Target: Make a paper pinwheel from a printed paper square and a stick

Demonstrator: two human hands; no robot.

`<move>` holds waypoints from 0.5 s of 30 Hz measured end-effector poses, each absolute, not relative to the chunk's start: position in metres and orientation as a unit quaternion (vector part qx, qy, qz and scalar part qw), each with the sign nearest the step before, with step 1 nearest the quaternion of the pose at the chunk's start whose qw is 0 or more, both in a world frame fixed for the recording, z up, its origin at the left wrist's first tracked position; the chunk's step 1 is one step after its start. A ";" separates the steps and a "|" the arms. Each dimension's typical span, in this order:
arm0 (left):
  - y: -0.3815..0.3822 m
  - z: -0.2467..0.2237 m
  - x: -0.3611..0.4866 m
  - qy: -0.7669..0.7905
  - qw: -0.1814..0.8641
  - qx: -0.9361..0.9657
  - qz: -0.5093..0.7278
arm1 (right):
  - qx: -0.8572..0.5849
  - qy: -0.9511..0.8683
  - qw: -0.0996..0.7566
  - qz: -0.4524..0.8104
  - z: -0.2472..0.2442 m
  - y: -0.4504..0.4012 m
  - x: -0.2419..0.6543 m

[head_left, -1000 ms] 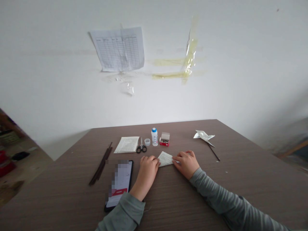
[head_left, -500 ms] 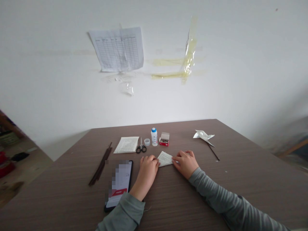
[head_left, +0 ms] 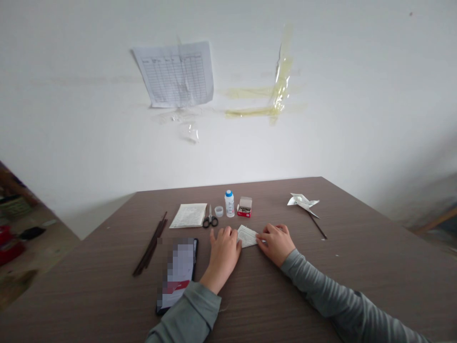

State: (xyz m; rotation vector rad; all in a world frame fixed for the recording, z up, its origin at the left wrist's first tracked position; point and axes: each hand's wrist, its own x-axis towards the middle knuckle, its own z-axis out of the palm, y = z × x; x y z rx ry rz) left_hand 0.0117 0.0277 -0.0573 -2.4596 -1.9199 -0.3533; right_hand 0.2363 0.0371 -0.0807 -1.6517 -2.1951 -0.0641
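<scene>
A folded piece of printed paper [head_left: 247, 237] lies on the brown table between my two hands. My right hand [head_left: 275, 242] pinches its right corner between thumb and fingers. My left hand [head_left: 224, 247] lies over the paper's left end, fingers bent and slightly apart, and hides that end. Just behind the paper stand a white bottle with a blue cap [head_left: 229, 205] and a small red box [head_left: 244, 207] of small metal pieces. Black-handled scissors [head_left: 210, 220] and a small clear cap [head_left: 219, 211] are to the left of the bottle.
Printed sheets [head_left: 188, 215] lie behind my left hand. A phone [head_left: 177, 274] rests beside my left forearm, with dark sticks [head_left: 150, 247] farther left. At the back right is a paper pinwheel [head_left: 303, 203] on a stick. The wall [head_left: 228, 152] rises behind the table.
My left hand has shifted a little to the right and forward, covering more of the paper's left side. My right hand stays nearly still at the right corner.
</scene>
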 end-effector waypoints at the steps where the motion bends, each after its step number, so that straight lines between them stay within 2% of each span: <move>1: 0.029 -0.057 0.012 -0.612 -0.001 -0.783 -0.116 | -0.587 -0.785 0.198 -0.027 -0.081 0.037 0.237; 10: 0.030 -0.054 0.011 -0.567 -0.081 -0.807 -0.142 | -0.581 -0.789 0.199 -0.028 -0.081 0.036 0.238; 15: 0.030 -0.052 0.011 -0.567 -0.086 -0.807 -0.138 | -0.585 -0.784 0.206 -0.032 -0.078 0.036 0.235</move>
